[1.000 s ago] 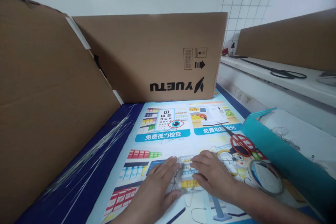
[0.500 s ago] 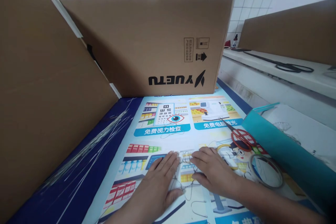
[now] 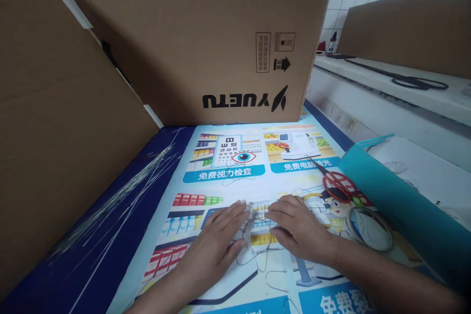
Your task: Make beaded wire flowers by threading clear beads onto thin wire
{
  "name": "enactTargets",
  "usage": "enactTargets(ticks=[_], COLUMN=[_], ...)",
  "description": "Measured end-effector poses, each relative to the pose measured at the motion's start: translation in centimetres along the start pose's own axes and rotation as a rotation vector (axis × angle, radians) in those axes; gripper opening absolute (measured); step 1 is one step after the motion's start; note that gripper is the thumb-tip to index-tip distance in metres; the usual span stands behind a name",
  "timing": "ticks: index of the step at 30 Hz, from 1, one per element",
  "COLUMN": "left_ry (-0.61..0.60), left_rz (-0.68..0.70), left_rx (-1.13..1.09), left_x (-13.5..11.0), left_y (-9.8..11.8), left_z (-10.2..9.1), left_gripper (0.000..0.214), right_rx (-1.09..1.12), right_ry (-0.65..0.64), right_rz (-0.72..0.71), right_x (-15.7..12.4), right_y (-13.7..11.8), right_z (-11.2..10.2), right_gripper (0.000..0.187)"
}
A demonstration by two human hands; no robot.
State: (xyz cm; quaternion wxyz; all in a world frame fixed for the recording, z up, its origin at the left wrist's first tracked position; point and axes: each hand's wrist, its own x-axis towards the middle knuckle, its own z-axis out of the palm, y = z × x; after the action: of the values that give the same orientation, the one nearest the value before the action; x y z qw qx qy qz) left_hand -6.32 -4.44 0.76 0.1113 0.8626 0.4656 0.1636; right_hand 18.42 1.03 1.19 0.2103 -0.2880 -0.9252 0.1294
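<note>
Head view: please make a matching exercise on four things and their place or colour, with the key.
1. Thin bent wire
2. Scissors on the poster
3. Open box
4. Back cardboard panel

A. teal outer side
B. bears upside-down lettering
C. between left hand and right hand
D. red handles

Pairs: 1-C, 2-D, 3-A, 4-B

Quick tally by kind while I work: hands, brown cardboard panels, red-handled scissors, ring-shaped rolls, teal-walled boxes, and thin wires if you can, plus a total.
Hands: 2, the left hand and the right hand
Brown cardboard panels: 3
Red-handled scissors: 1
Ring-shaped roll: 1
Teal-walled box: 1
Thin wires: too tangled to count, left out
Total: 8
</note>
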Motion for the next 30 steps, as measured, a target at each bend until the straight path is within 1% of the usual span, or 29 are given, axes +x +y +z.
enactTargets(ticks=[4,6,9,11,15,18,22,25,27,30], left_ry=[0.213,0.297,0.36,0.376,0.368,0.351,0.225,0.13,0.074,0.012], left_rz=[-0.022,-0.033,-0.046,-0.043,-0.023,-0.002,0.111,0.173,0.198,0.23], left_rx=[-0.06,-0.105,-0.144,-0.152,-0.174,-0.179,-0.173,-0.144,-0.129,-0.113], left_x=[0.0,-0.1,-0.1,0.0,0.4,0.3,-0.1,-0.2,-0.1,0.4], left_y=[-0.9,-1.2,-1.3,-1.2,-0.7,-0.1,1.0,1.8,2.1,2.4], left_z=[0.3,0.5,0.5,0.3,-0.3,-0.7,-0.7,-0.6,-0.8,-1.2], left_gripper=[0.038,0.033,0.029,0.027,0.017,0.014,0.017,0.018,0.019,0.023], right_rx=[0.019,0.021,0.022,0.038,0.107,0.079,-0.071,-0.224,-0.321,-0.41], right_ry=[0.068,0.096,0.116,0.122,0.124,0.042,-0.143,-0.257,-0.296,-0.312], right_rz=[-0.028,-0.045,-0.06,-0.066,-0.105,-0.155,-0.25,-0.291,-0.324,-0.389], right_x=[-0.1,-0.1,0.0,0.0,-0.1,-0.5,-0.7,-0.7,-0.7,-0.7], right_y=[0.4,0.6,0.9,1.0,0.9,0.5,-0.2,-0.8,-1.2,-1.8], right_z=[0.3,0.4,0.6,0.6,0.1,-1.0,-2.9,-4.0,-4.2,-4.2], right_gripper=[0.025,0.025,0.026,0.025,0.016,0.013,0.015,0.016,0.015,0.014])
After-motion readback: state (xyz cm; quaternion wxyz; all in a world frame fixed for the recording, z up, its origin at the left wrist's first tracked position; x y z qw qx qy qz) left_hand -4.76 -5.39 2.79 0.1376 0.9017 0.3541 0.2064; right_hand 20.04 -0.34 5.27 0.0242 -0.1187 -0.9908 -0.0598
